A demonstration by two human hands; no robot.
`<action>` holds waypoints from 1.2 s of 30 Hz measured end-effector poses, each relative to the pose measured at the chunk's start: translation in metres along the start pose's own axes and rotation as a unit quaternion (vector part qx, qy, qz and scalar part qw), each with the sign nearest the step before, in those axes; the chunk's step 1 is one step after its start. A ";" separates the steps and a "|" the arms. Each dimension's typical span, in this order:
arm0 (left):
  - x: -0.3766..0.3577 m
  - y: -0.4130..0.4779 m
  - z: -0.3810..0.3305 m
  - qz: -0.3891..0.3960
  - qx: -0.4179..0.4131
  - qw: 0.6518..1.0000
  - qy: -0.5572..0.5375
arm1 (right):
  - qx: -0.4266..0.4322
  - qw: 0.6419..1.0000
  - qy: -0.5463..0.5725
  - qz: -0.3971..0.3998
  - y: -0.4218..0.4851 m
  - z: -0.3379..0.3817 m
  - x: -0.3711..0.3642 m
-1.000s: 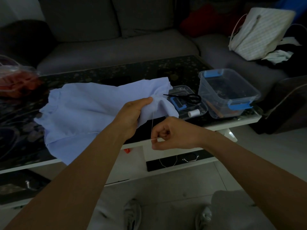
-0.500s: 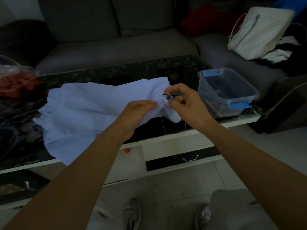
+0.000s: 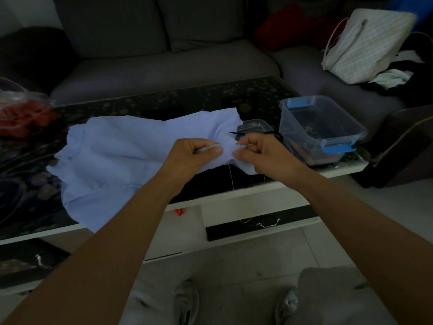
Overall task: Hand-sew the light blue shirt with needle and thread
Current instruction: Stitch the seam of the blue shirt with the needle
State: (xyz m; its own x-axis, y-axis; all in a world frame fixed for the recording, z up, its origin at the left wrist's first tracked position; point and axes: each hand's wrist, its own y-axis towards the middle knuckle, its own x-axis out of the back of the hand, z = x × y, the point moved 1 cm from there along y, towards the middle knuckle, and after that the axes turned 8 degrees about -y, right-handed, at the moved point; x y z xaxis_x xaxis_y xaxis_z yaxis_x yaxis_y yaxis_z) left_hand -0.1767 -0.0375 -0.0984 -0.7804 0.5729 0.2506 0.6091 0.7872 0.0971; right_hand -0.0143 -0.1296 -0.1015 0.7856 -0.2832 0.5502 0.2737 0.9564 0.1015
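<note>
Head view: light blue shirt [image 3: 112, 156] spread on table [image 3: 164, 99], right end lifted between hands. Left hand [image 3: 187, 158] pinching fabric fold, thumb on top. Right hand [image 3: 264, 156] just beside, fingers curled, pinching needle [image 3: 241, 145] at shirt edge. Thread [image 3: 230, 177] dangling below fabric. Clear box [image 3: 321, 127] right of shirt.

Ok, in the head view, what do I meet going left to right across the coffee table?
Clear bag with red contents → light blue shirt → left hand gripping the shirt → right hand pinching the needle → clear storage box with blue latches.
</note>
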 end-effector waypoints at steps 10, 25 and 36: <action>-0.001 0.000 -0.001 0.010 0.016 1.000 -0.007 | 0.089 0.996 -0.013 0.001 -0.010 0.001 0.006; -0.002 -0.003 -0.004 0.011 0.000 1.000 0.003 | 0.095 0.995 -0.026 0.011 -0.014 0.001 0.009; -0.002 0.000 0.001 0.029 -0.049 0.996 0.064 | 0.045 0.996 -0.056 0.054 -0.009 -0.001 0.007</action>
State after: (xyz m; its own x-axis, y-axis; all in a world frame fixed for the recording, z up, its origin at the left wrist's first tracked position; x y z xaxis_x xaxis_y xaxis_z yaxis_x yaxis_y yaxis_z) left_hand -0.1757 -0.0383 -0.1001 -0.7229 0.5777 0.3790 0.6682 0.7242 0.1705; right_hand -0.0109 -0.1407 -0.0996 0.7392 -0.1726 0.6510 0.1354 0.9849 0.1074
